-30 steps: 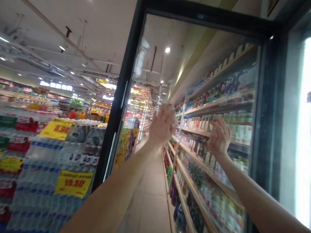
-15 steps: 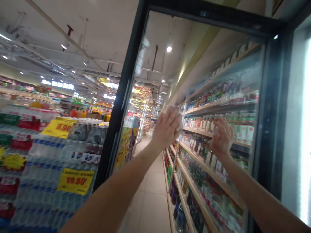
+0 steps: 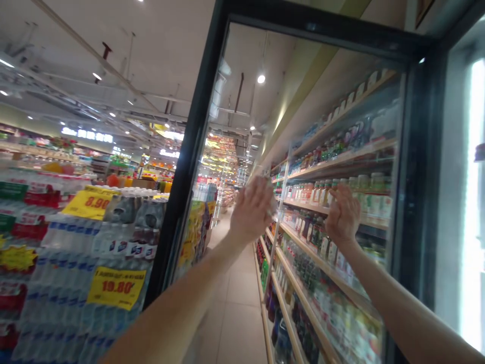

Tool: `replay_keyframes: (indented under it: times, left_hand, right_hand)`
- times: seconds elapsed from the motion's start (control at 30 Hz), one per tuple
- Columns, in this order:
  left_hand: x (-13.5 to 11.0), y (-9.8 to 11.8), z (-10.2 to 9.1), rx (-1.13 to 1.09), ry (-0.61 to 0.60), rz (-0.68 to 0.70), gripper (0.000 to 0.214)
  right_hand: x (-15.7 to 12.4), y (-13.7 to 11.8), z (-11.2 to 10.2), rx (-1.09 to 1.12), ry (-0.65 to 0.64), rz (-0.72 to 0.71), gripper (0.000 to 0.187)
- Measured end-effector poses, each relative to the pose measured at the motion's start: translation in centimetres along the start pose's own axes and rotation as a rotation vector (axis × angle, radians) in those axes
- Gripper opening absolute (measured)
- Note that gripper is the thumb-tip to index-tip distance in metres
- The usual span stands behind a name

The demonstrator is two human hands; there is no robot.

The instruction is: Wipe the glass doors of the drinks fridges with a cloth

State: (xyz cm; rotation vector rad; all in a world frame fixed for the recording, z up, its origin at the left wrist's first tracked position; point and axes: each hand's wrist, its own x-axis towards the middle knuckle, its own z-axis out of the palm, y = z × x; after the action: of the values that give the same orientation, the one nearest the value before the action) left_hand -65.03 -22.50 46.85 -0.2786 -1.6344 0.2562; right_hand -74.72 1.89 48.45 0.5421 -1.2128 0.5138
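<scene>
Centre frame: left hand (image 3: 253, 210) pressed on glass cooler door (image 3: 303, 91), grasp indeterminate; right hand (image 3: 343, 216) released, flat against same door.

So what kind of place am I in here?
Most likely a supermarket: shelves of bottled drinks seen through a glass cooler door, stacked water packs and yellow price signs.

I have both arms stretched forward and raised; my left hand (image 3: 253, 210) is held flat, fingers together and pointing up, my right hand (image 3: 343, 215) shows its back, fingers loosely bent
</scene>
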Motion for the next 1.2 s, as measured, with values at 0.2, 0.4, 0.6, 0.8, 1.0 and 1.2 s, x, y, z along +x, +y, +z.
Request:
replay_keyframes:
  times: [0.2, 0.4, 0.6, 0.8, 1.0, 1.2]
  left_hand:
    - [-1.2, -2.0, -0.2, 0.014, 0.022, 0.068, 0.056]
    - [-2.7, -3.5, -0.9, 0.043, 0.113, -0.23, 0.058]
    - [-6.4, -0.5, -0.6, 0.03, 0.006, 0.159, 0.055]
    - [-6.4, -3.3, -1.3, 0.076, 0.081, -0.29, 0.061]
    - [-7.2, 2.3, -0.3, -0.039, -0.087, 0.338, 0.054]
    - [0.1, 1.8, 0.5, -0.136, -0.003, 0.025, 0.066]
  right_hand:
    - [0.0, 0.0, 0.0, -0.01, -0.016, -0.009, 0.036]
    - [0.0, -0.1, 0.1, -0.032, -0.008, 0.009, 0.034]
    - [0.0, 0.3, 0.0, -0.001, -0.003, -0.034, 0.035]
    - [0.0, -0.2, 0.0, -0.015, 0.002, -0.003, 0.036]
    - [0.2, 0.5, -0.3, 0.023, -0.019, -0.008, 0.038]
    - [-0.2, -5.3, -1.1, 0.265, 0.061, 0.028, 0.038]
